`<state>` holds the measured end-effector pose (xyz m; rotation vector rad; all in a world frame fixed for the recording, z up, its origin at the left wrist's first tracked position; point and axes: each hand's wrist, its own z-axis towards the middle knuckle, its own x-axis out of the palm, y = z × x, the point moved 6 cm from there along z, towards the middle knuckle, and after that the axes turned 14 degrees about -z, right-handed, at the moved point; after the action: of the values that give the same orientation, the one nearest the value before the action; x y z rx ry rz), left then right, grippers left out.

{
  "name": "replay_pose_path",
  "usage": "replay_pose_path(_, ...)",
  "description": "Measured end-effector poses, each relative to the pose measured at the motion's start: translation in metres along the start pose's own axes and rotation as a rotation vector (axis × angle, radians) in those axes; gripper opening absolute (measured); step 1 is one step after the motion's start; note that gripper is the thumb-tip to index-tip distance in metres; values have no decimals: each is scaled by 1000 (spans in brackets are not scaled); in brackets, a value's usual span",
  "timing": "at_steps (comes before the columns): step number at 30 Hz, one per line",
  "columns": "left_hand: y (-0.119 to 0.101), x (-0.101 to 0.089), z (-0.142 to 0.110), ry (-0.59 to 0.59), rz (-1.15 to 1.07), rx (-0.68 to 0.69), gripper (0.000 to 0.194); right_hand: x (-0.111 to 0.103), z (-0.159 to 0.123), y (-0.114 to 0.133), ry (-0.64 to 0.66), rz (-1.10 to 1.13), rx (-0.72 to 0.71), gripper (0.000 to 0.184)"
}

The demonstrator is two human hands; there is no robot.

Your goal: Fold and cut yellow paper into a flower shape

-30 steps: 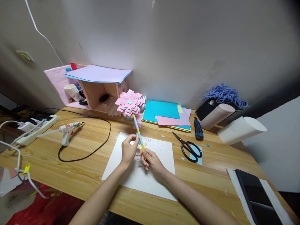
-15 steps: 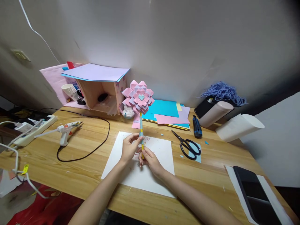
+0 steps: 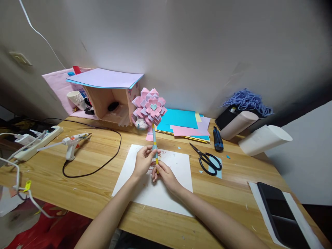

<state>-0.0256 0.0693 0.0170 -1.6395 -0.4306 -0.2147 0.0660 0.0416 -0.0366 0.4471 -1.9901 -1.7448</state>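
A pink and lilac paper flower (image 3: 149, 107) with a small blue heart at its centre stands upright on a blue and yellow stick (image 3: 154, 140). My left hand (image 3: 142, 160) pinches the stick partway up, fingers closed on it. Just below, my right hand (image 3: 164, 175) grips the stick's lower end. Both hands hover over a white sheet of paper (image 3: 172, 180) lying on the wooden table (image 3: 85, 186).
Black scissors (image 3: 206, 160) and a dark utility knife (image 3: 218, 139) lie to the right. Coloured paper sheets (image 3: 183, 124) are stacked at the back. A glue gun (image 3: 73, 144), black cable and power strip (image 3: 33, 142) sit left. A wooden box (image 3: 107, 100) stands behind; a dark tablet (image 3: 280, 214) lies at the right.
The flower on its stick has swung from leaning back and left to standing upright and higher. Both hands kept hold of the stick and shifted only slightly.
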Motion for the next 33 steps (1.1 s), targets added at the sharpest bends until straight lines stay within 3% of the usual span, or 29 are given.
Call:
replay_pose_path(9,12,4,0,77,-17,-50,29,-10,3,12,26,9,-34,30)
replay_pose_path(15,2,1,3,44,23,67,26,-3,1,8,169,31,45,29)
replay_pose_path(26,0,0,-1,-12,140,109,30,-6,6,4,-2,5,-1,31)
replay_pose_path(33,8,3,-9,-31,101,9,39,-9,8,5,-72,-92,-13,30)
